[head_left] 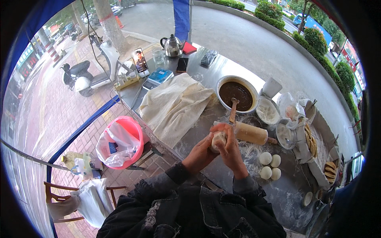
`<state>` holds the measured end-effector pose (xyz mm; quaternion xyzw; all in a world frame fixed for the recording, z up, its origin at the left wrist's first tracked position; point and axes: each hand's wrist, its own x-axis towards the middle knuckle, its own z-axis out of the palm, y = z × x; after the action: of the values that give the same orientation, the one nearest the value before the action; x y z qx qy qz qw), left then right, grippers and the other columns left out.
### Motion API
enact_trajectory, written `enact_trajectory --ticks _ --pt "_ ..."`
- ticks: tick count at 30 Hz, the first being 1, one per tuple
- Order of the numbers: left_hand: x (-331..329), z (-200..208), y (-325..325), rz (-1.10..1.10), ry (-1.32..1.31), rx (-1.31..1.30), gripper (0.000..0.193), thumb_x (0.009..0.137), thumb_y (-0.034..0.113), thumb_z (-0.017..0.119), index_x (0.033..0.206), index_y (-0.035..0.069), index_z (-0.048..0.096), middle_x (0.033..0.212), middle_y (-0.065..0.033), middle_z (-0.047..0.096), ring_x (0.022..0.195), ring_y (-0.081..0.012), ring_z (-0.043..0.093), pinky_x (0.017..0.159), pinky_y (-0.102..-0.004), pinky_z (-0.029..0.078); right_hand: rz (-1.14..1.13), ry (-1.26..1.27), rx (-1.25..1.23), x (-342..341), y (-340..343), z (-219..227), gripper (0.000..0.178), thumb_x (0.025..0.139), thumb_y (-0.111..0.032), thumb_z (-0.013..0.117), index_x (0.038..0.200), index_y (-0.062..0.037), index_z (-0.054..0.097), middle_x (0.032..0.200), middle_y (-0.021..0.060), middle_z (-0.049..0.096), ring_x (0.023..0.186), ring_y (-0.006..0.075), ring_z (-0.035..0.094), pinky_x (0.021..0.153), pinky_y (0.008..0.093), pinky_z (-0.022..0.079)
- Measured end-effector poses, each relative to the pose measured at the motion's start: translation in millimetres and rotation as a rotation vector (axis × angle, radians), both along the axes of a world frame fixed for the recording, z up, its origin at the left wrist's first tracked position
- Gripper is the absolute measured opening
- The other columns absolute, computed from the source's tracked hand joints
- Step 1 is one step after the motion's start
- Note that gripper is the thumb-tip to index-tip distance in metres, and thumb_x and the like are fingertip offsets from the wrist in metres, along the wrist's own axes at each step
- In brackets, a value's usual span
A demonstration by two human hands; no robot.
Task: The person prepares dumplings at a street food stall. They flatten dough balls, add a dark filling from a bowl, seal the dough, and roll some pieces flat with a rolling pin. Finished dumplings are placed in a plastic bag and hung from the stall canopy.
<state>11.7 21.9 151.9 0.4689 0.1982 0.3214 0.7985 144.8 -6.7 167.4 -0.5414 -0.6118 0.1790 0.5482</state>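
Observation:
Close in front of my body, both hands are cupped together around a pale dough ball (218, 141). My left hand (198, 156) wraps it from the left. From the right, my right hand (231, 150) presses on it, its fingers curled over the top. A large wooden rolling pin (251, 133) lies on the floured metal table just beyond my right hand, partly hidden by the fingers. To the right of my hands, several smooth white dough balls (276, 160) sit in a cluster.
Beyond my hands stands a white bowl (218, 89) of brown paste with a wooden-handled utensil (233, 111). A beige cloth (170, 105) covers the table's left. At right are a flour bowl (259, 115) and a tray of flatbreads (310, 139). A pink bucket (139, 139) stands left.

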Motion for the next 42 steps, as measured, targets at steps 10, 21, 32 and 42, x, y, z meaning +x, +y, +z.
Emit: enact_trajectory --ticks 10,21,32,42 --pt "-0.6 10.4 -13.9 -0.040 -0.041 -0.209 0.046 0.104 0.030 0.041 0.144 0.009 0.033 0.134 -0.0070 0.048 0.122 -0.0184 0.049 0.105 -0.0339 0.040 -0.001 0.007 -0.143 -2.5 -13.5 2.8 0.018 0.097 -0.019 0.053 0.100 -0.0017 0.055 0.089 0.0133 0.063 0.080 0.0292 0.062 0.077 0.0370 0.049" --pt "-7.2 -0.5 -8.2 -0.142 -0.266 -0.465 0.046 0.104 0.032 0.040 0.143 0.009 0.035 0.134 -0.0083 0.047 0.125 -0.0198 0.048 0.106 -0.0339 0.040 0.028 0.043 -0.229 -6.3 -16.9 2.8 0.020 0.094 -0.017 0.057 0.104 -0.0006 0.055 0.107 0.0167 0.061 0.106 0.0295 0.057 0.100 0.0396 0.039" --pt "-9.6 9.8 -12.1 -0.062 -0.310 -0.397 0.047 0.103 0.028 0.043 0.144 0.008 0.033 0.136 -0.0079 0.047 0.126 -0.0195 0.047 0.107 -0.0351 0.039 0.071 0.055 0.001 -14.0 -13.3 0.4 0.018 0.094 -0.018 0.056 0.104 -0.0039 0.055 0.101 0.0124 0.061 0.101 0.0326 0.058 0.109 0.0469 0.032" --pt "-8.5 9.9 -12.3 -0.015 -0.272 -0.263 0.048 0.103 0.031 0.044 0.145 0.011 0.032 0.135 -0.0051 0.047 0.125 -0.0178 0.047 0.107 -0.0365 0.038 0.044 -0.065 -0.071 -10.6 -20.2 3.0 0.023 0.094 -0.021 0.059 0.107 -0.0027 0.055 0.110 0.0183 0.061 0.112 0.0371 0.056 0.107 0.0453 0.036"
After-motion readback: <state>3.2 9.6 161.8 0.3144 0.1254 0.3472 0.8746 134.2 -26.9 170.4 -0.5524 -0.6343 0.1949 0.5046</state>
